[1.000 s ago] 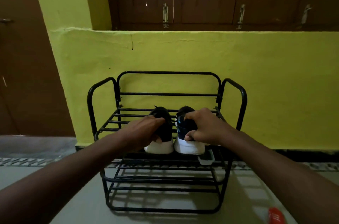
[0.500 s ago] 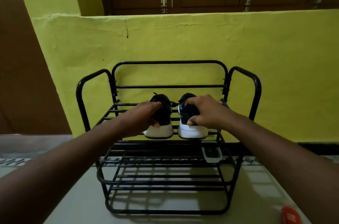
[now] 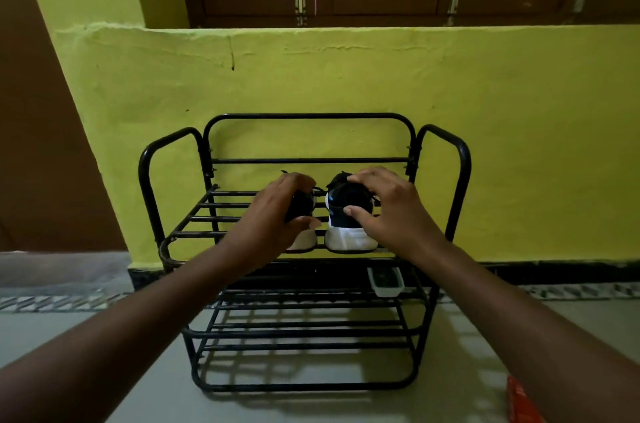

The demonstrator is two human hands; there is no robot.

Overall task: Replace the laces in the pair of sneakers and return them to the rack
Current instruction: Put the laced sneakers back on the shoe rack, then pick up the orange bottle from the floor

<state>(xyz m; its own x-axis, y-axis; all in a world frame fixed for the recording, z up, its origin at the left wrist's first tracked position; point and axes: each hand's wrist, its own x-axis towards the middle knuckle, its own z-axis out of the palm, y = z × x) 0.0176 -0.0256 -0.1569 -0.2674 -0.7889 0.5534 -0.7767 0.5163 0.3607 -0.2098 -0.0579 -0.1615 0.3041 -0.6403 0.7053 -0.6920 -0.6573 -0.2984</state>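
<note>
Still, we are seeing little change from half a second ago. Both hands are keeping their hold and the pair is staying on the top shelf of the rack [image 3: 311, 116], heels toward us. A second ago the white heels were lying lower, against the front rail.

The left hand [image 3: 273, 215] is curling over the collar of the left sneaker [image 3: 300, 207], with the thumb lying across its heel. The right hand [image 3: 391, 211] is gripping the right sneaker [image 3: 346, 211] the same way, fingers over the top and thumb pressing the back.

We are looking at dark fabric uppers, the right one showing a blue stripe, above thick white ribbed soles that are resting on the shelf bars side by side, just apart. The rack is black round metal tube bent into rounded arches, with three tiers of thin parallel bars. A small white-rimmed rectangular object [image 3: 385, 280] is lying on the middle tier. Behind, the yellow wall [image 3: 346, 83] is showing rough, uneven plaster.
</note>
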